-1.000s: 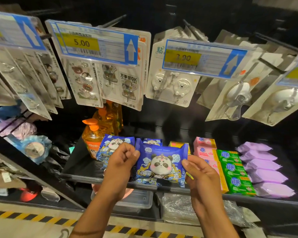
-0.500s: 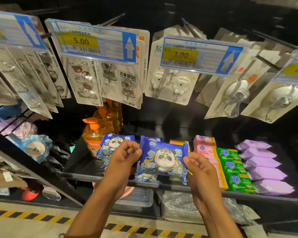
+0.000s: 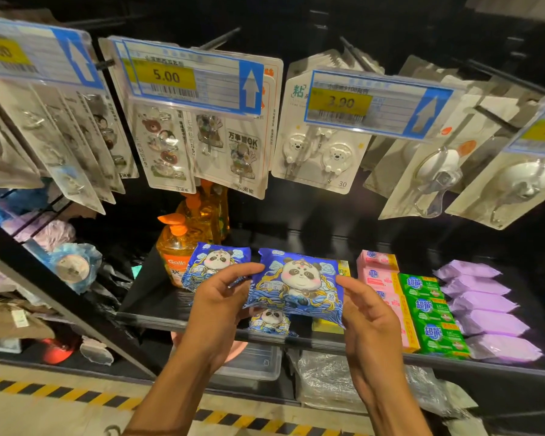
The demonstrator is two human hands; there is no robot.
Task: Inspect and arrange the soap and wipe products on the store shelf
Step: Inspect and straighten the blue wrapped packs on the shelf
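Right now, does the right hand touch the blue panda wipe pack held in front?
Touching. The head view shows the right hand pinching the right edge of the panda wipe pack; the left hand pinches its left edge.

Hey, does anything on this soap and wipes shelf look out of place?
Yes: a loose panda pack lies at the front edge of the shelf, below the held pack, and seems to overhang it. The green soaps and purple packs sit in tidy columns.
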